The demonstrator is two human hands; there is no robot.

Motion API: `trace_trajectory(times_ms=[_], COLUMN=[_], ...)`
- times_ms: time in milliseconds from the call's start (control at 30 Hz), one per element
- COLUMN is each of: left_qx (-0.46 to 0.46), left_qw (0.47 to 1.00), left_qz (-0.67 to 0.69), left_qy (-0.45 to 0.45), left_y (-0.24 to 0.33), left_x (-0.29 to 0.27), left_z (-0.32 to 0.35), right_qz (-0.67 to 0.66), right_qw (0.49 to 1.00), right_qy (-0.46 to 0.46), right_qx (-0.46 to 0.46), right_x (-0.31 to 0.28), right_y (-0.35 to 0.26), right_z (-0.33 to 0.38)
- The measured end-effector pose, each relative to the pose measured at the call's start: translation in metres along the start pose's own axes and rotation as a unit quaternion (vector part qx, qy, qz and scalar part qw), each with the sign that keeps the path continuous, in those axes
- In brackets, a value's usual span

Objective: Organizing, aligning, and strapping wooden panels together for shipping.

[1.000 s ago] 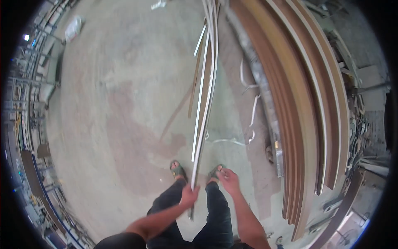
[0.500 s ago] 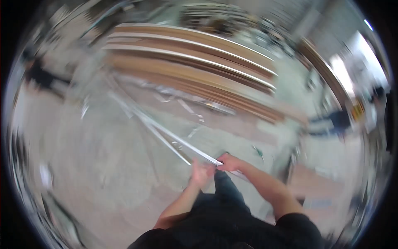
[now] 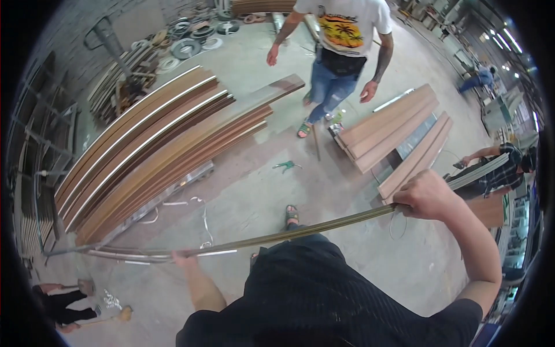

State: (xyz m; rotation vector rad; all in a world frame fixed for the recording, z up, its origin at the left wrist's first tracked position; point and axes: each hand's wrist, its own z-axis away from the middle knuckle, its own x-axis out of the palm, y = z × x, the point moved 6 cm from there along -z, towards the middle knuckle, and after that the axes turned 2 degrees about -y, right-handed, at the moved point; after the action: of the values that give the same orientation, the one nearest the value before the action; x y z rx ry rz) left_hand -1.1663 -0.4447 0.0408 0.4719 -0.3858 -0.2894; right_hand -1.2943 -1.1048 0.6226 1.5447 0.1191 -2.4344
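Observation:
A long, thin bundle of olive-brown strips [image 3: 300, 233] stretches across in front of my body, slightly bowed. My right hand [image 3: 429, 196], raised at the right, is closed around its end. Farther left, my left hand [image 3: 186, 259] grips the same strips, its fingers somewhat blurred. A thin loop [image 3: 398, 226] hangs just under my right hand. Beyond my left hand the strips run on toward the left, where pale, shiny lengths show beside them. What these strips are made of I cannot tell.
Long brown boards [image 3: 173, 144] lie stacked at the left; more boards [image 3: 393, 127] rest at the right. Ahead stands a person in a white shirt [image 3: 347, 34]. A green tool [image 3: 287, 166] and white strapping [image 3: 205, 222] lie on the floor. Other people are at both sides.
My view has swung to the right and sharpened. My hands, close together before, are now wide apart along the strips, the right one raised. The person in white now stands ahead.

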Motion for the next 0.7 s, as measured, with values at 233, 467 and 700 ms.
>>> trace_trajectory(times_ms=[233,467,700], left_qx=[0.067,0.123,0.077], left_qw=[0.993,0.99,0.982], left_qz=[-0.074,-0.006,-0.084], left_qy=[0.056,0.067,0.153], left_y=[0.019,0.065,0.045], left_x=[0.022,0.012,-0.018], left_z=[0.081,0.162,0.166], right_qz=[0.101,0.073,-0.023], right_qw=[0.989,0.982,0.967], right_qy=[0.101,0.168,0.229], right_qx=[-0.035,0.048,0.106], right_x=[-0.04,-0.029,-0.039], right_y=[0.148,0.291,0.402], right_z=[0.004,0.006,-0.018])
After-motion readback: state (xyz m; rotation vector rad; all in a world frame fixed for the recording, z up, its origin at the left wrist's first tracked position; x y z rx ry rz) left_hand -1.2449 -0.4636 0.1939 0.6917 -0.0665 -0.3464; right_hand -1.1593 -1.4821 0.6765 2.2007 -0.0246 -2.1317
